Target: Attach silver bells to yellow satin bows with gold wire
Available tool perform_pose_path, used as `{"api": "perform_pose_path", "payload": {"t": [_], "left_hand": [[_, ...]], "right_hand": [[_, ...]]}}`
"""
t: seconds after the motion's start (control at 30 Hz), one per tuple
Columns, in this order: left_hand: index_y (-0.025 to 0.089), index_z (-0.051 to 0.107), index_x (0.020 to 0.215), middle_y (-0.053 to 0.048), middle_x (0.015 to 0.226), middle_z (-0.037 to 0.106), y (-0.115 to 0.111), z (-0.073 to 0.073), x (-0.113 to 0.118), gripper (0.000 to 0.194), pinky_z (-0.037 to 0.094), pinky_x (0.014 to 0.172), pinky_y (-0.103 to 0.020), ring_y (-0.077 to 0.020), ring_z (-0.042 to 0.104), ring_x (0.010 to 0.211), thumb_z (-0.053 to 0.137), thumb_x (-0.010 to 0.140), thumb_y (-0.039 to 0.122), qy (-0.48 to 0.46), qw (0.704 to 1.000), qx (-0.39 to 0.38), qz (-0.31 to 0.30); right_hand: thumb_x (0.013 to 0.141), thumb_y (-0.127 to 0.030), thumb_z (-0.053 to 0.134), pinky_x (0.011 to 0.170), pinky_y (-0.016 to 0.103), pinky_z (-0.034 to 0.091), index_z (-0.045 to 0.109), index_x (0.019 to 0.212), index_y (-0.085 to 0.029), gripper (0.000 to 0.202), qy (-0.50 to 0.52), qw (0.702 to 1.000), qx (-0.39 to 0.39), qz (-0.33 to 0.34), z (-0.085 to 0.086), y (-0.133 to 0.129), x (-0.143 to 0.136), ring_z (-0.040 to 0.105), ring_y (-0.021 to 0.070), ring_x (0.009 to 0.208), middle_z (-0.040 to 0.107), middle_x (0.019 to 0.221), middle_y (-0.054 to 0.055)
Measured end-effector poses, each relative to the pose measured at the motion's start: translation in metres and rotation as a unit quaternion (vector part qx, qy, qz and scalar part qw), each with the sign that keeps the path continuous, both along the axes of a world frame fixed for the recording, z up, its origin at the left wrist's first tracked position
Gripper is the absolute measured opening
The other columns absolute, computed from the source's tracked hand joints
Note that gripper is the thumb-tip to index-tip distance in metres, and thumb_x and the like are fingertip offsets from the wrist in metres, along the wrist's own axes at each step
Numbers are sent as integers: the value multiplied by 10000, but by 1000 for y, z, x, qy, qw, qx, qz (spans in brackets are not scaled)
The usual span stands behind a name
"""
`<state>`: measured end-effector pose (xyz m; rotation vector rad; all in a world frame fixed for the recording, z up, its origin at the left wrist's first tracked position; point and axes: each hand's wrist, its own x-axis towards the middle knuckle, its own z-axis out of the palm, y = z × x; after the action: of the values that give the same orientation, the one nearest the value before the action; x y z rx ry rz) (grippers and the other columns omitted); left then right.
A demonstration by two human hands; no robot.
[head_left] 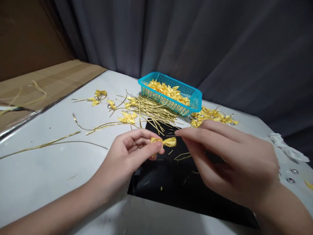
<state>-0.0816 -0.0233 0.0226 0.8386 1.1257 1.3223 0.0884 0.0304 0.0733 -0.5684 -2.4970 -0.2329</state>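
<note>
A small yellow ribbon bow (pixel 170 141) is pinched between the thumb and fingers of my left hand (pixel 133 151), above the black sheet (pixel 166 186). One loop sticks out toward the right; the other is partly covered by my thumb. My right hand (pixel 232 156) is closed, thumb and forefinger gripping a thin, straight strand (pixel 170 135), whose free end points left just over the bow. Whether this strand is a cord or a needle I cannot tell. Short clippings and a looped gold cord (pixel 182 157) lie on the sheet below.
Behind my hands a blue plastic basket (pixel 199 101) holds many yellow bows, beside a pile of gold cords (pixel 154 111). Bows with cords and silver bells (pixel 212 114) lie right of it. Loose cords (pixel 56 140) spread left. Cardboard (pixel 80 73) borders the table; a grey curtain (pixel 220 49) hangs behind.
</note>
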Motion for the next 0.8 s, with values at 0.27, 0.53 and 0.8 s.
{"api": "perform_pose_path", "payload": {"t": [0.27, 0.53, 0.8], "left_hand": [[183, 651, 686, 51, 579, 628, -6, 8, -1, 70, 409, 510, -90, -45, 541, 536, 683, 727, 230, 44, 999, 16, -9], [169, 587, 607, 47, 541, 645, -5, 8, 1, 141, 422, 507, -84, -43, 572, 517, 687, 706, 178, 17, 1000, 1, -21], [174, 605, 628, 44, 567, 662, -7, 6, 0, 132, 429, 515, -77, -42, 586, 539, 702, 713, 201, 4, 1000, -4, -27]], "right_hand": [[842, -95, 427, 451, 212, 304, 562, 809, -157, 152, -34, 998, -40, 33, 7, -5, 1, 393, 70, 486, 446, 604, -14], [835, -59, 394, 453, 199, 316, 459, 774, -188, 156, -30, 998, 6, 49, 3, -10, 2, 422, 75, 492, 451, 600, -23], [804, -45, 388, 452, 196, 299, 363, 699, -188, 179, -48, 997, 1, 59, 3, -9, 1, 408, 66, 486, 460, 620, -29]]}}
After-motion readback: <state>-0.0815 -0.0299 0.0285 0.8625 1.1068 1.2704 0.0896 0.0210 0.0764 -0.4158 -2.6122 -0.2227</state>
